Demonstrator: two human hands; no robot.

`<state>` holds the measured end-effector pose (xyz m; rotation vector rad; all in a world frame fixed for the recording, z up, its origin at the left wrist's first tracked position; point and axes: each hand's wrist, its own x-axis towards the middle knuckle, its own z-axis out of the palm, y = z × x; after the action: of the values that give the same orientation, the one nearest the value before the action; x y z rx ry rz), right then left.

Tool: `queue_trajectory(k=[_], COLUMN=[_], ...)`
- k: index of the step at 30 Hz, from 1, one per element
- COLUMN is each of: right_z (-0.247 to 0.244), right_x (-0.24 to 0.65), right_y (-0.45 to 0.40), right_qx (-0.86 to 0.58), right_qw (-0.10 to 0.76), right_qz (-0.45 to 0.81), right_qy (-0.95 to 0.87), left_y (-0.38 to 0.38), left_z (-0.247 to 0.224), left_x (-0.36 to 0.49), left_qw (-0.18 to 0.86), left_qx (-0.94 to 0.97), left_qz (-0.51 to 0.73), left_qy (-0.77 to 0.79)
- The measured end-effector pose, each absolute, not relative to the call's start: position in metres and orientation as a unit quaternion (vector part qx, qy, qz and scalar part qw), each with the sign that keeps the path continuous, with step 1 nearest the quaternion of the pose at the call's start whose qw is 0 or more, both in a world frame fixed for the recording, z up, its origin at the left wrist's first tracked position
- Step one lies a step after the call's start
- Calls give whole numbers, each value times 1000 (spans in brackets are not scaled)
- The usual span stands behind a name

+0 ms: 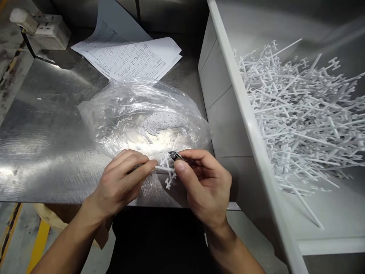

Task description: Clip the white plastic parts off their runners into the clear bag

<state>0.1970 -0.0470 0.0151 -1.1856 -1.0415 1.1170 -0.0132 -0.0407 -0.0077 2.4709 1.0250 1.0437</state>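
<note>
A white plastic sprue (169,173) with small branching ends is pinched by one of its rods in my left hand (122,179). My right hand (203,182) holds a small metal nail clipper (175,155) between thumb and fingers, its jaws beside the top of the sprue. Just beyond both hands lies a clear plastic bag (119,110) on the metal table (51,152). Inside the bag is a flat heap of tiny light-grey parts (162,121).
To the right stands a grey bin (248,121) with a raised wall, holding a big pile of white sprues (308,114). Printed sheets (128,57) lie behind the bag. A power socket block (51,32) with a plug sits at the back left.
</note>
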Motion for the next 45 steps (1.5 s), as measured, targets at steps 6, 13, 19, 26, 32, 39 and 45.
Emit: queue_trajectory(k=[6, 13, 19, 26, 32, 39, 45], right_z=[16, 14, 8, 11, 18, 22, 22], right_x=[196, 196, 199, 198, 194, 193, 193], right_y=[-46, -47, -50, -45, -46, -46, -47], right_qx=[-525, -523, -531, -548, -520, -516, -523], right_qw=[562, 552, 531, 535, 551, 554, 554], right_qz=[454, 453, 438, 457, 485, 484, 477], right_qy=[-451, -466, -495, -453, -437, -439, -438], left_y=[-42, -42, -40, -40, -39, -38, -40], left_z=[-7, -6, -5, -9, -8, -7, -8], left_x=[-15, -15, -13, -11, -11, -10, -12], left_qw=[145, 145, 133, 140, 146, 135, 137], left_qx=[854, 856, 864, 858, 859, 864, 864], left_qz=[363, 362, 343, 315, 317, 320, 324], left_qy=[343, 339, 344, 380, 375, 364, 359])
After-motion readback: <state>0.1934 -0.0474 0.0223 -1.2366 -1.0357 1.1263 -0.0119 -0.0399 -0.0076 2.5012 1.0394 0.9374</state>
